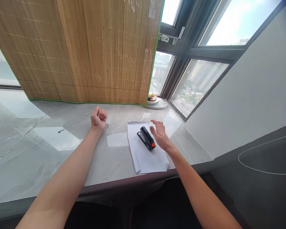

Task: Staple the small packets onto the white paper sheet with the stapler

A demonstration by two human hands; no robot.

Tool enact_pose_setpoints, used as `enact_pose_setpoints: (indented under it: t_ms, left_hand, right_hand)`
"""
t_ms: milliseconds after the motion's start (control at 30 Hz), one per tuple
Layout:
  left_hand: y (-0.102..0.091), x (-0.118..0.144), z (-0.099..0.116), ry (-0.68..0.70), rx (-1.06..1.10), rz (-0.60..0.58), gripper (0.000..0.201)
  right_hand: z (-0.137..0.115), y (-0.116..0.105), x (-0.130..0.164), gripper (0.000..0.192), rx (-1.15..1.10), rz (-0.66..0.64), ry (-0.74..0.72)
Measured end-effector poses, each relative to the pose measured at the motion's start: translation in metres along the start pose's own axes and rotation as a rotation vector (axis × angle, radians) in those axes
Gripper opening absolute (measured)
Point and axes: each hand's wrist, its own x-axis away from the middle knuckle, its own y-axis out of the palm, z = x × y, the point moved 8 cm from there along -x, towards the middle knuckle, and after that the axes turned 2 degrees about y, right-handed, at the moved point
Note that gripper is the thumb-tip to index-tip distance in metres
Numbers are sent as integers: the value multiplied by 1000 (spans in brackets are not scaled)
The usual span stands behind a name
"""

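Along the back of the window ledge, a bamboo blind with green edging hangs down to the surface, covering most of the glass and closing off the space behind it. At its right edge, a stack of plates stands in the corner, partly hidden by the blind, below a dark window frame with tall buildings visible outside. A white wall bounds the right side, and a pale cord loops in front of the darker area below. Noted on the left of the ledge: one small shiny object, too small to identify. White paper lies near the front edge, its near left corner creased, and a small fragment sits just beyond its far edge. On the paper rests a black stapler, set diagonally, orange end towards the person; nothing stands between it and the person. As to pose, both forearms extend forward. The left hand is curled into a loose fist, well apart from the paper; its contents cannot be determined. The right hand is spread, fingers slightly bent, thumb just beside the stapler; contact cannot be confirmed.
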Motion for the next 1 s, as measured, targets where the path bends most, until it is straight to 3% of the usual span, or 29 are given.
enact_pose_setpoints:
  t_ms: [100,200,300,367,467,567,667,733,800,900,1000]
  left_hand:
    - [-4,0,14,6,123,1,72]
    - [-16,2,34,24,160,17,74]
    - [-49,4,68,119,168,75,70]
    - [-82,9,105,339,214,145,66]
    - [-131,22,156,732,275,252,58]
    - [-154,24,174,872,177,313,55]
    - [-148,16,168,805,100,263,57]
    - [-136,14,162,753,119,183,60]
    - [-124,15,159,731,122,124,65]
    - [-116,16,158,727,60,132,74]
    - [-116,13,155,688,-23,189,76]
  right_hand:
    - [6,7,-43,54,155,-76,-162]
    - [24,50,-80,75,357,-270,-126]
    - [25,96,-101,83,494,-377,-69]
    - [9,121,-109,82,529,-384,-49]
    - [-40,161,-113,78,501,-387,-101]
    - [-95,203,-113,78,419,-416,-153]
    - [-139,231,-112,77,323,-444,-236]
    - [-158,237,-110,76,268,-462,-292]
    - [-168,229,-109,73,212,-427,-326]
    - [-178,207,-103,60,87,-341,-425]
    - [-189,208,-76,48,-75,-561,-612]
